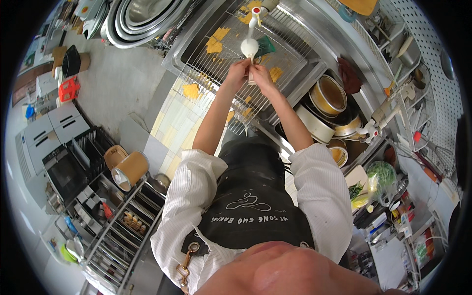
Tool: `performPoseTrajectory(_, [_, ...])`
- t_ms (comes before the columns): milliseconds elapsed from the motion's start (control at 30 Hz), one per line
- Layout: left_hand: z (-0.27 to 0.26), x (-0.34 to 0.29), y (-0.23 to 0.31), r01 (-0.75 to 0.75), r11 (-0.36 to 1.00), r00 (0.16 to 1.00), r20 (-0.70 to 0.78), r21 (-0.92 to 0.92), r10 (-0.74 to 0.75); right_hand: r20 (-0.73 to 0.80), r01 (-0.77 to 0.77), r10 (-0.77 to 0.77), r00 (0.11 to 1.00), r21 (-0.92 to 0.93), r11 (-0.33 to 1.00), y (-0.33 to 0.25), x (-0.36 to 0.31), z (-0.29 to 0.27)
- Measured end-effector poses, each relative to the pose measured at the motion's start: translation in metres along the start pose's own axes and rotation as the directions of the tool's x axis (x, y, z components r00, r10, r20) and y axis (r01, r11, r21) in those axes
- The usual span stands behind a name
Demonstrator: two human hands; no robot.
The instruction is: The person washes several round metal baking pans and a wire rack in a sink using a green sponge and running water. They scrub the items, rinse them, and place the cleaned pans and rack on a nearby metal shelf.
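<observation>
Both hands meet over the sink (189,44), just below a white faucet (255,19) with a round white head at its spout. My left hand (237,72) and my right hand (261,77) are closed close together, fingers bent inward. A narrow whitish piece (252,77) shows between them; its kind is unclear. Beneath them a wire rack (216,78) lies across the sink, tipping toward my body. Yellow-orange scraps (218,40) are scattered on and under the wires. Beside the faucet head lies something dark green (265,45), partly hidden.
To the right, a second basin holds round metal pans (328,95) under another faucet (371,132). Nested metal bowls (142,19) stand at the upper left. A metal rack (123,241) is at the lower left. A bag of greens (382,178) sits at the right.
</observation>
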State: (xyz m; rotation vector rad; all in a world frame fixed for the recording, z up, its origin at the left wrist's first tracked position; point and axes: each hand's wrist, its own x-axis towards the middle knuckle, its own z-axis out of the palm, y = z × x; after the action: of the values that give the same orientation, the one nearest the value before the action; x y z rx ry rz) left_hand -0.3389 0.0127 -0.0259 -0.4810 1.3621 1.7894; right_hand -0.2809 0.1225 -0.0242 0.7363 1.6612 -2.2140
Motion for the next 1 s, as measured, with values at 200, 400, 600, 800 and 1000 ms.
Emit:
performPoseTrajectory(200, [-0.011, 0.025, 0.023, -0.113, 0.991, 0.994, 0.018, 0.075, 0.112, -0.25, 0.007, -0.126, 0.96, -0.429, 0.903, -0.031, 0.002, -0.022])
performPoseTrajectory(400, [-0.017, 0.027, 0.016, -0.468, -0.105, 0.67, 0.43, 0.877, 0.605, -0.282, 0.035, 0.028, 0.959, 0.215, 0.976, -0.031, 0.054, -0.007])
performPoseTrajectory(600, [-0.013, -0.007, 0.031, -0.584, 0.096, 0.659, 0.401, 0.806, 0.637, -0.277, 0.147, -0.007, 0.961, 0.489, 0.86, -0.028, 0.077, 0.0])
performPoseTrajectory(800, [-0.039, -0.018, 0.051, -0.415, 0.277, 0.837, 0.244, 0.867, 0.491, -0.21, 0.111, -0.073, 0.975, 0.176, 0.978, -0.019, 0.081, -0.005])
performPoseTrajectory(1000, [-0.029, -0.015, 0.06, -0.37, 0.217, 0.842, 0.227, 0.903, 0.49, -0.45, 0.143, -0.132, 0.883, -0.01, 0.99, -0.023, 0.111, -0.03])
